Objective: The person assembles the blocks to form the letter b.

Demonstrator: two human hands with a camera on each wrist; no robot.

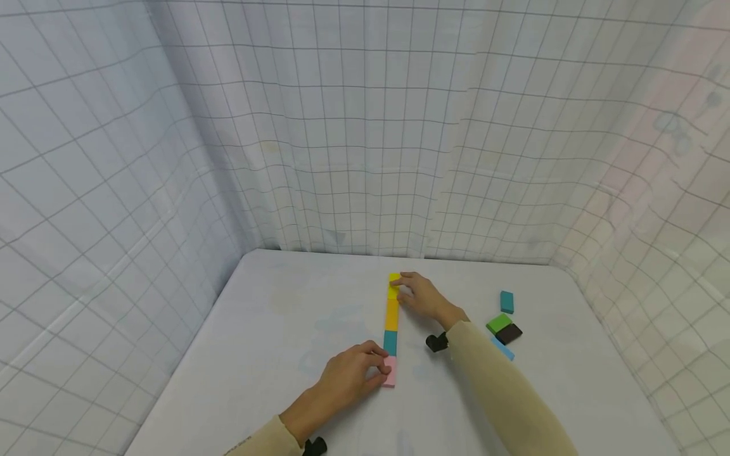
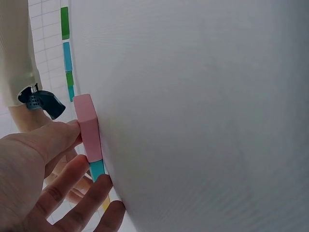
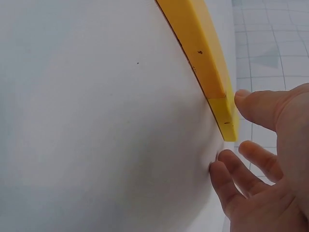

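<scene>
A straight row of flat blocks runs away from me across the white table: a pink block (image 1: 390, 379) nearest, then a teal block (image 1: 390, 342), an orange-yellow block (image 1: 391, 315) and a bright yellow block (image 1: 394, 277) at the far end. My left hand (image 1: 355, 371) rests at the pink block, its thumb and index fingertips along the upper edge in the left wrist view, other fingers spread beside the teal one. At the far end, my right hand (image 1: 421, 295) has its thumb at the bright yellow block's edge. Its other fingers spread loosely past that block's end.
On the right lie loose blocks: teal (image 1: 507, 302), green (image 1: 499, 323), dark brown (image 1: 509, 334) and light blue (image 1: 502, 348), the last partly behind the right sleeve (image 1: 496, 386). White gridded cloth (image 1: 365, 145) hangs around the table's back and sides.
</scene>
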